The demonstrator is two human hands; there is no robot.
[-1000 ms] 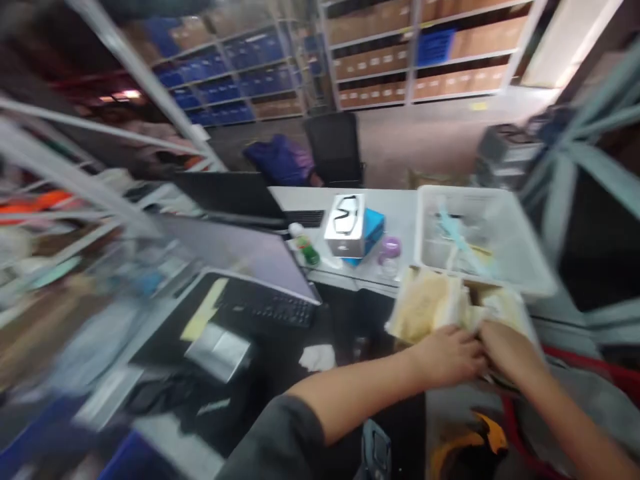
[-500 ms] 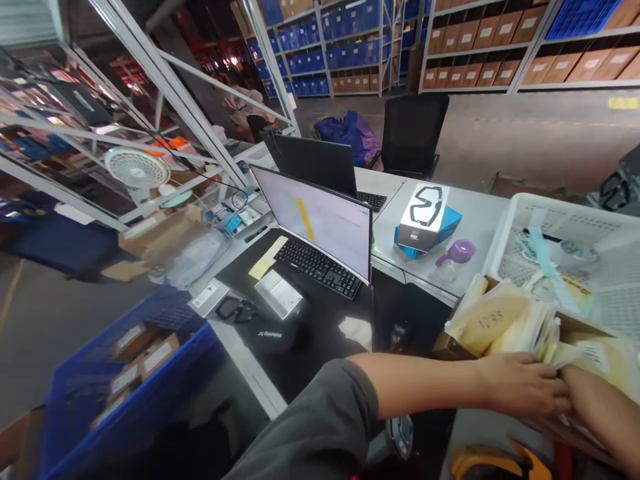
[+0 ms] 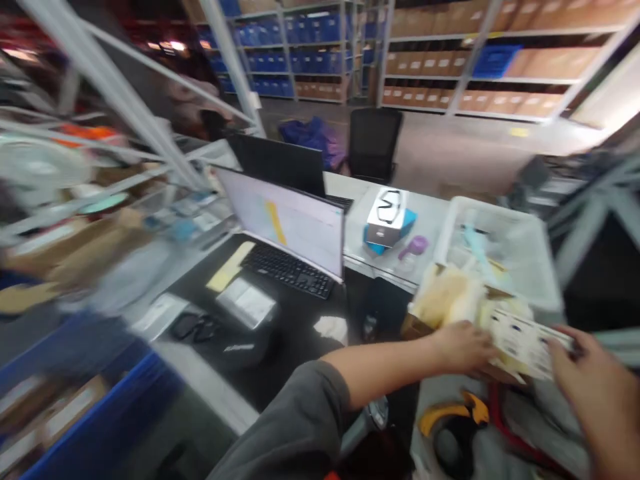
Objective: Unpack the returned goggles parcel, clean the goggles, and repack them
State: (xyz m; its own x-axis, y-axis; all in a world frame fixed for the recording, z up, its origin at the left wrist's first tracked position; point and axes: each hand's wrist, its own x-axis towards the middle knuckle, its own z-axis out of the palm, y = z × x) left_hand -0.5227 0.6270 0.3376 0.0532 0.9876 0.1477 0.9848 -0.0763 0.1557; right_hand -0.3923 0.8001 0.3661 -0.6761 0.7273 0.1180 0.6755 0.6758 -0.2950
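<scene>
My right hand [image 3: 595, 380] pinches the right end of a white flat card with dark spots [image 3: 523, 340], thumb on top; its print is too blurred to read. The card slants over the right part of a cardboard box [image 3: 417, 327]. My left hand [image 3: 463, 347] rests at the box's near side, against the cream-yellow plastic packets [image 3: 445, 297] standing inside. Its fingers are bent together and their tips are hidden, so what they grip does not show.
A white plastic basket [image 3: 547, 267] stands behind the box. Left of it are a monitor [image 3: 285, 223], a keyboard [image 3: 287, 267] and a boxed item [image 3: 387, 217]. An orange-yellow tape dispenser [image 3: 445, 413] lies below the box. A blue crate [image 3: 120, 387] is at lower left.
My right hand has come up out of the box and moved right, now with the white card in it. My left hand stays at the packets. The view has swung right.
</scene>
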